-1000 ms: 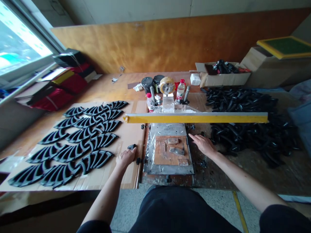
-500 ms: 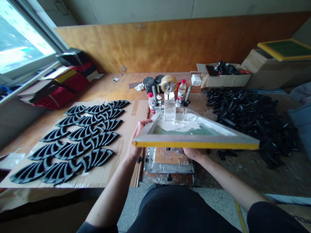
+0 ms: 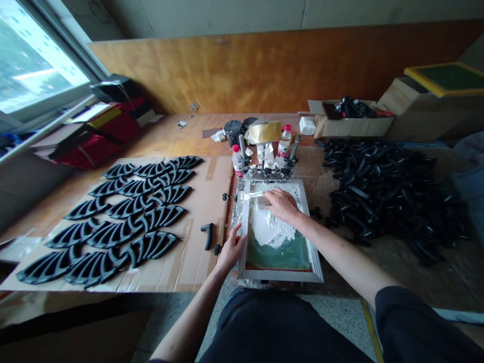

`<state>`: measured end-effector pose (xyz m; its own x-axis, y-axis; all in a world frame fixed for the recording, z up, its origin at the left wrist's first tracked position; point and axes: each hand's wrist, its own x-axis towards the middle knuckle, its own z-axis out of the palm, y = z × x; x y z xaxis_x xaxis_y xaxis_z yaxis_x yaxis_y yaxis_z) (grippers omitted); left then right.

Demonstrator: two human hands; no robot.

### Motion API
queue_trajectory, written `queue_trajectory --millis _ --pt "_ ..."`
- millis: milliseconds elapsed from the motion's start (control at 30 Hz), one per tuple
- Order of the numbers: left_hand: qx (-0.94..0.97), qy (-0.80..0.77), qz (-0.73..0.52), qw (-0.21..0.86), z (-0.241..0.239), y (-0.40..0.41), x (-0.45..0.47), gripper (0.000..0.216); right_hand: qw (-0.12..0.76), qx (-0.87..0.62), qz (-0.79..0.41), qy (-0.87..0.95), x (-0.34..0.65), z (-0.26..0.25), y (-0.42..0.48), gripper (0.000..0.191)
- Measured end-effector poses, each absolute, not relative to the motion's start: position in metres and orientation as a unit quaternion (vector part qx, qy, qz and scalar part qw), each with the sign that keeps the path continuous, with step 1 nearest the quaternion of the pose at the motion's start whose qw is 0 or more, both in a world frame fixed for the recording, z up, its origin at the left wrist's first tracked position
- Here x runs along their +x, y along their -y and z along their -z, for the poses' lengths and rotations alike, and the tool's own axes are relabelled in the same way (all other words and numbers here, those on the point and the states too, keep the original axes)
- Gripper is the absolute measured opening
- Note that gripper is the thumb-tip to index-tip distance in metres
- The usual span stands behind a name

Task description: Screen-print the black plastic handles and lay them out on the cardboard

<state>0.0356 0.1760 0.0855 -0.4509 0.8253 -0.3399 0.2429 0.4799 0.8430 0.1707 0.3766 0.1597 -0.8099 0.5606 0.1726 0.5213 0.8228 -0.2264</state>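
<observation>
A framed printing screen lies flat on the bench in front of me, its green mesh smeared with white ink. My right hand rests on the far part of the mesh, fingers closed over a pale squeegee. My left hand holds the screen's left frame edge near the front corner. A single small black plastic part lies on the cardboard just left of the screen.
Rows of black fan-shaped parts cover a cardboard sheet at left. A large heap of black parts fills the right. Ink cans, a tape roll and bottles stand behind the screen. Cardboard boxes sit far right.
The screen, raised on edge a second ago, has swung down flat. My right hand came out from under it onto the mesh; my left hand went from the cardboard to the frame's edge.
</observation>
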Motion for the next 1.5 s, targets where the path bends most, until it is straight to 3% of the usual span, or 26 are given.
queue_trajectory --millis 100,200,300,433,633,767,867,933,1033,1133,1333,1433,1500 --pt "0.355 -0.764 -0.365 0.396 -0.084 -0.175 0.034 0.060 0.065 -0.214 -0.086 0.971 0.186 -0.150 -0.356 0.006" --pt "0.352 -0.765 -0.366 0.396 -0.081 -0.174 0.033 0.059 0.057 -0.076 -0.073 0.993 0.215 -0.147 -0.343 0.015" --pt "0.341 -0.762 -0.379 0.399 -0.078 -0.174 0.033 0.058 0.043 0.009 -0.092 0.995 0.229 -0.152 -0.343 0.012" --pt "0.339 -0.757 -0.388 0.402 -0.079 -0.174 0.033 0.058 0.066 -0.051 -0.103 0.991 0.222 -0.153 -0.347 0.006" --pt "0.319 -0.743 -0.411 0.420 -0.083 -0.173 0.033 0.063 0.114 -0.041 -0.098 0.988 0.231 -0.134 -0.329 0.015" --pt "0.305 -0.728 -0.432 0.437 -0.096 -0.173 0.033 0.064 0.126 -0.114 -0.139 0.976 0.212 -0.152 -0.342 0.012" --pt "0.294 -0.694 -0.458 0.472 -0.125 -0.173 0.030 0.069 0.161 -0.210 -0.131 0.955 0.185 -0.180 -0.373 0.041" --pt "0.282 -0.667 -0.481 0.495 -0.151 -0.174 0.029 0.064 0.176 -0.264 -0.120 0.941 0.184 -0.201 -0.402 0.051" --pt "0.255 -0.646 -0.531 0.485 -0.192 -0.182 0.026 0.043 0.252 -0.367 -0.119 0.887 0.216 -0.220 -0.450 0.035" --pt "0.263 -0.584 -0.623 0.449 -0.226 -0.203 0.022 0.043 0.302 -0.487 -0.135 0.808 0.262 -0.209 -0.472 0.031" --pt "0.272 -0.484 -0.719 0.418 -0.250 -0.245 0.026 0.040 0.187 -0.413 -0.182 0.872 0.263 -0.118 -0.393 0.024" --pt "0.200 -0.520 -0.713 0.425 -0.218 -0.238 0.049 0.041 0.102 -0.359 -0.124 0.919 0.239 -0.092 -0.347 0.018" --pt "0.156 -0.553 -0.623 0.530 -0.186 -0.222 0.074 0.045 0.065 -0.377 -0.099 0.919 0.228 -0.092 -0.324 0.013"
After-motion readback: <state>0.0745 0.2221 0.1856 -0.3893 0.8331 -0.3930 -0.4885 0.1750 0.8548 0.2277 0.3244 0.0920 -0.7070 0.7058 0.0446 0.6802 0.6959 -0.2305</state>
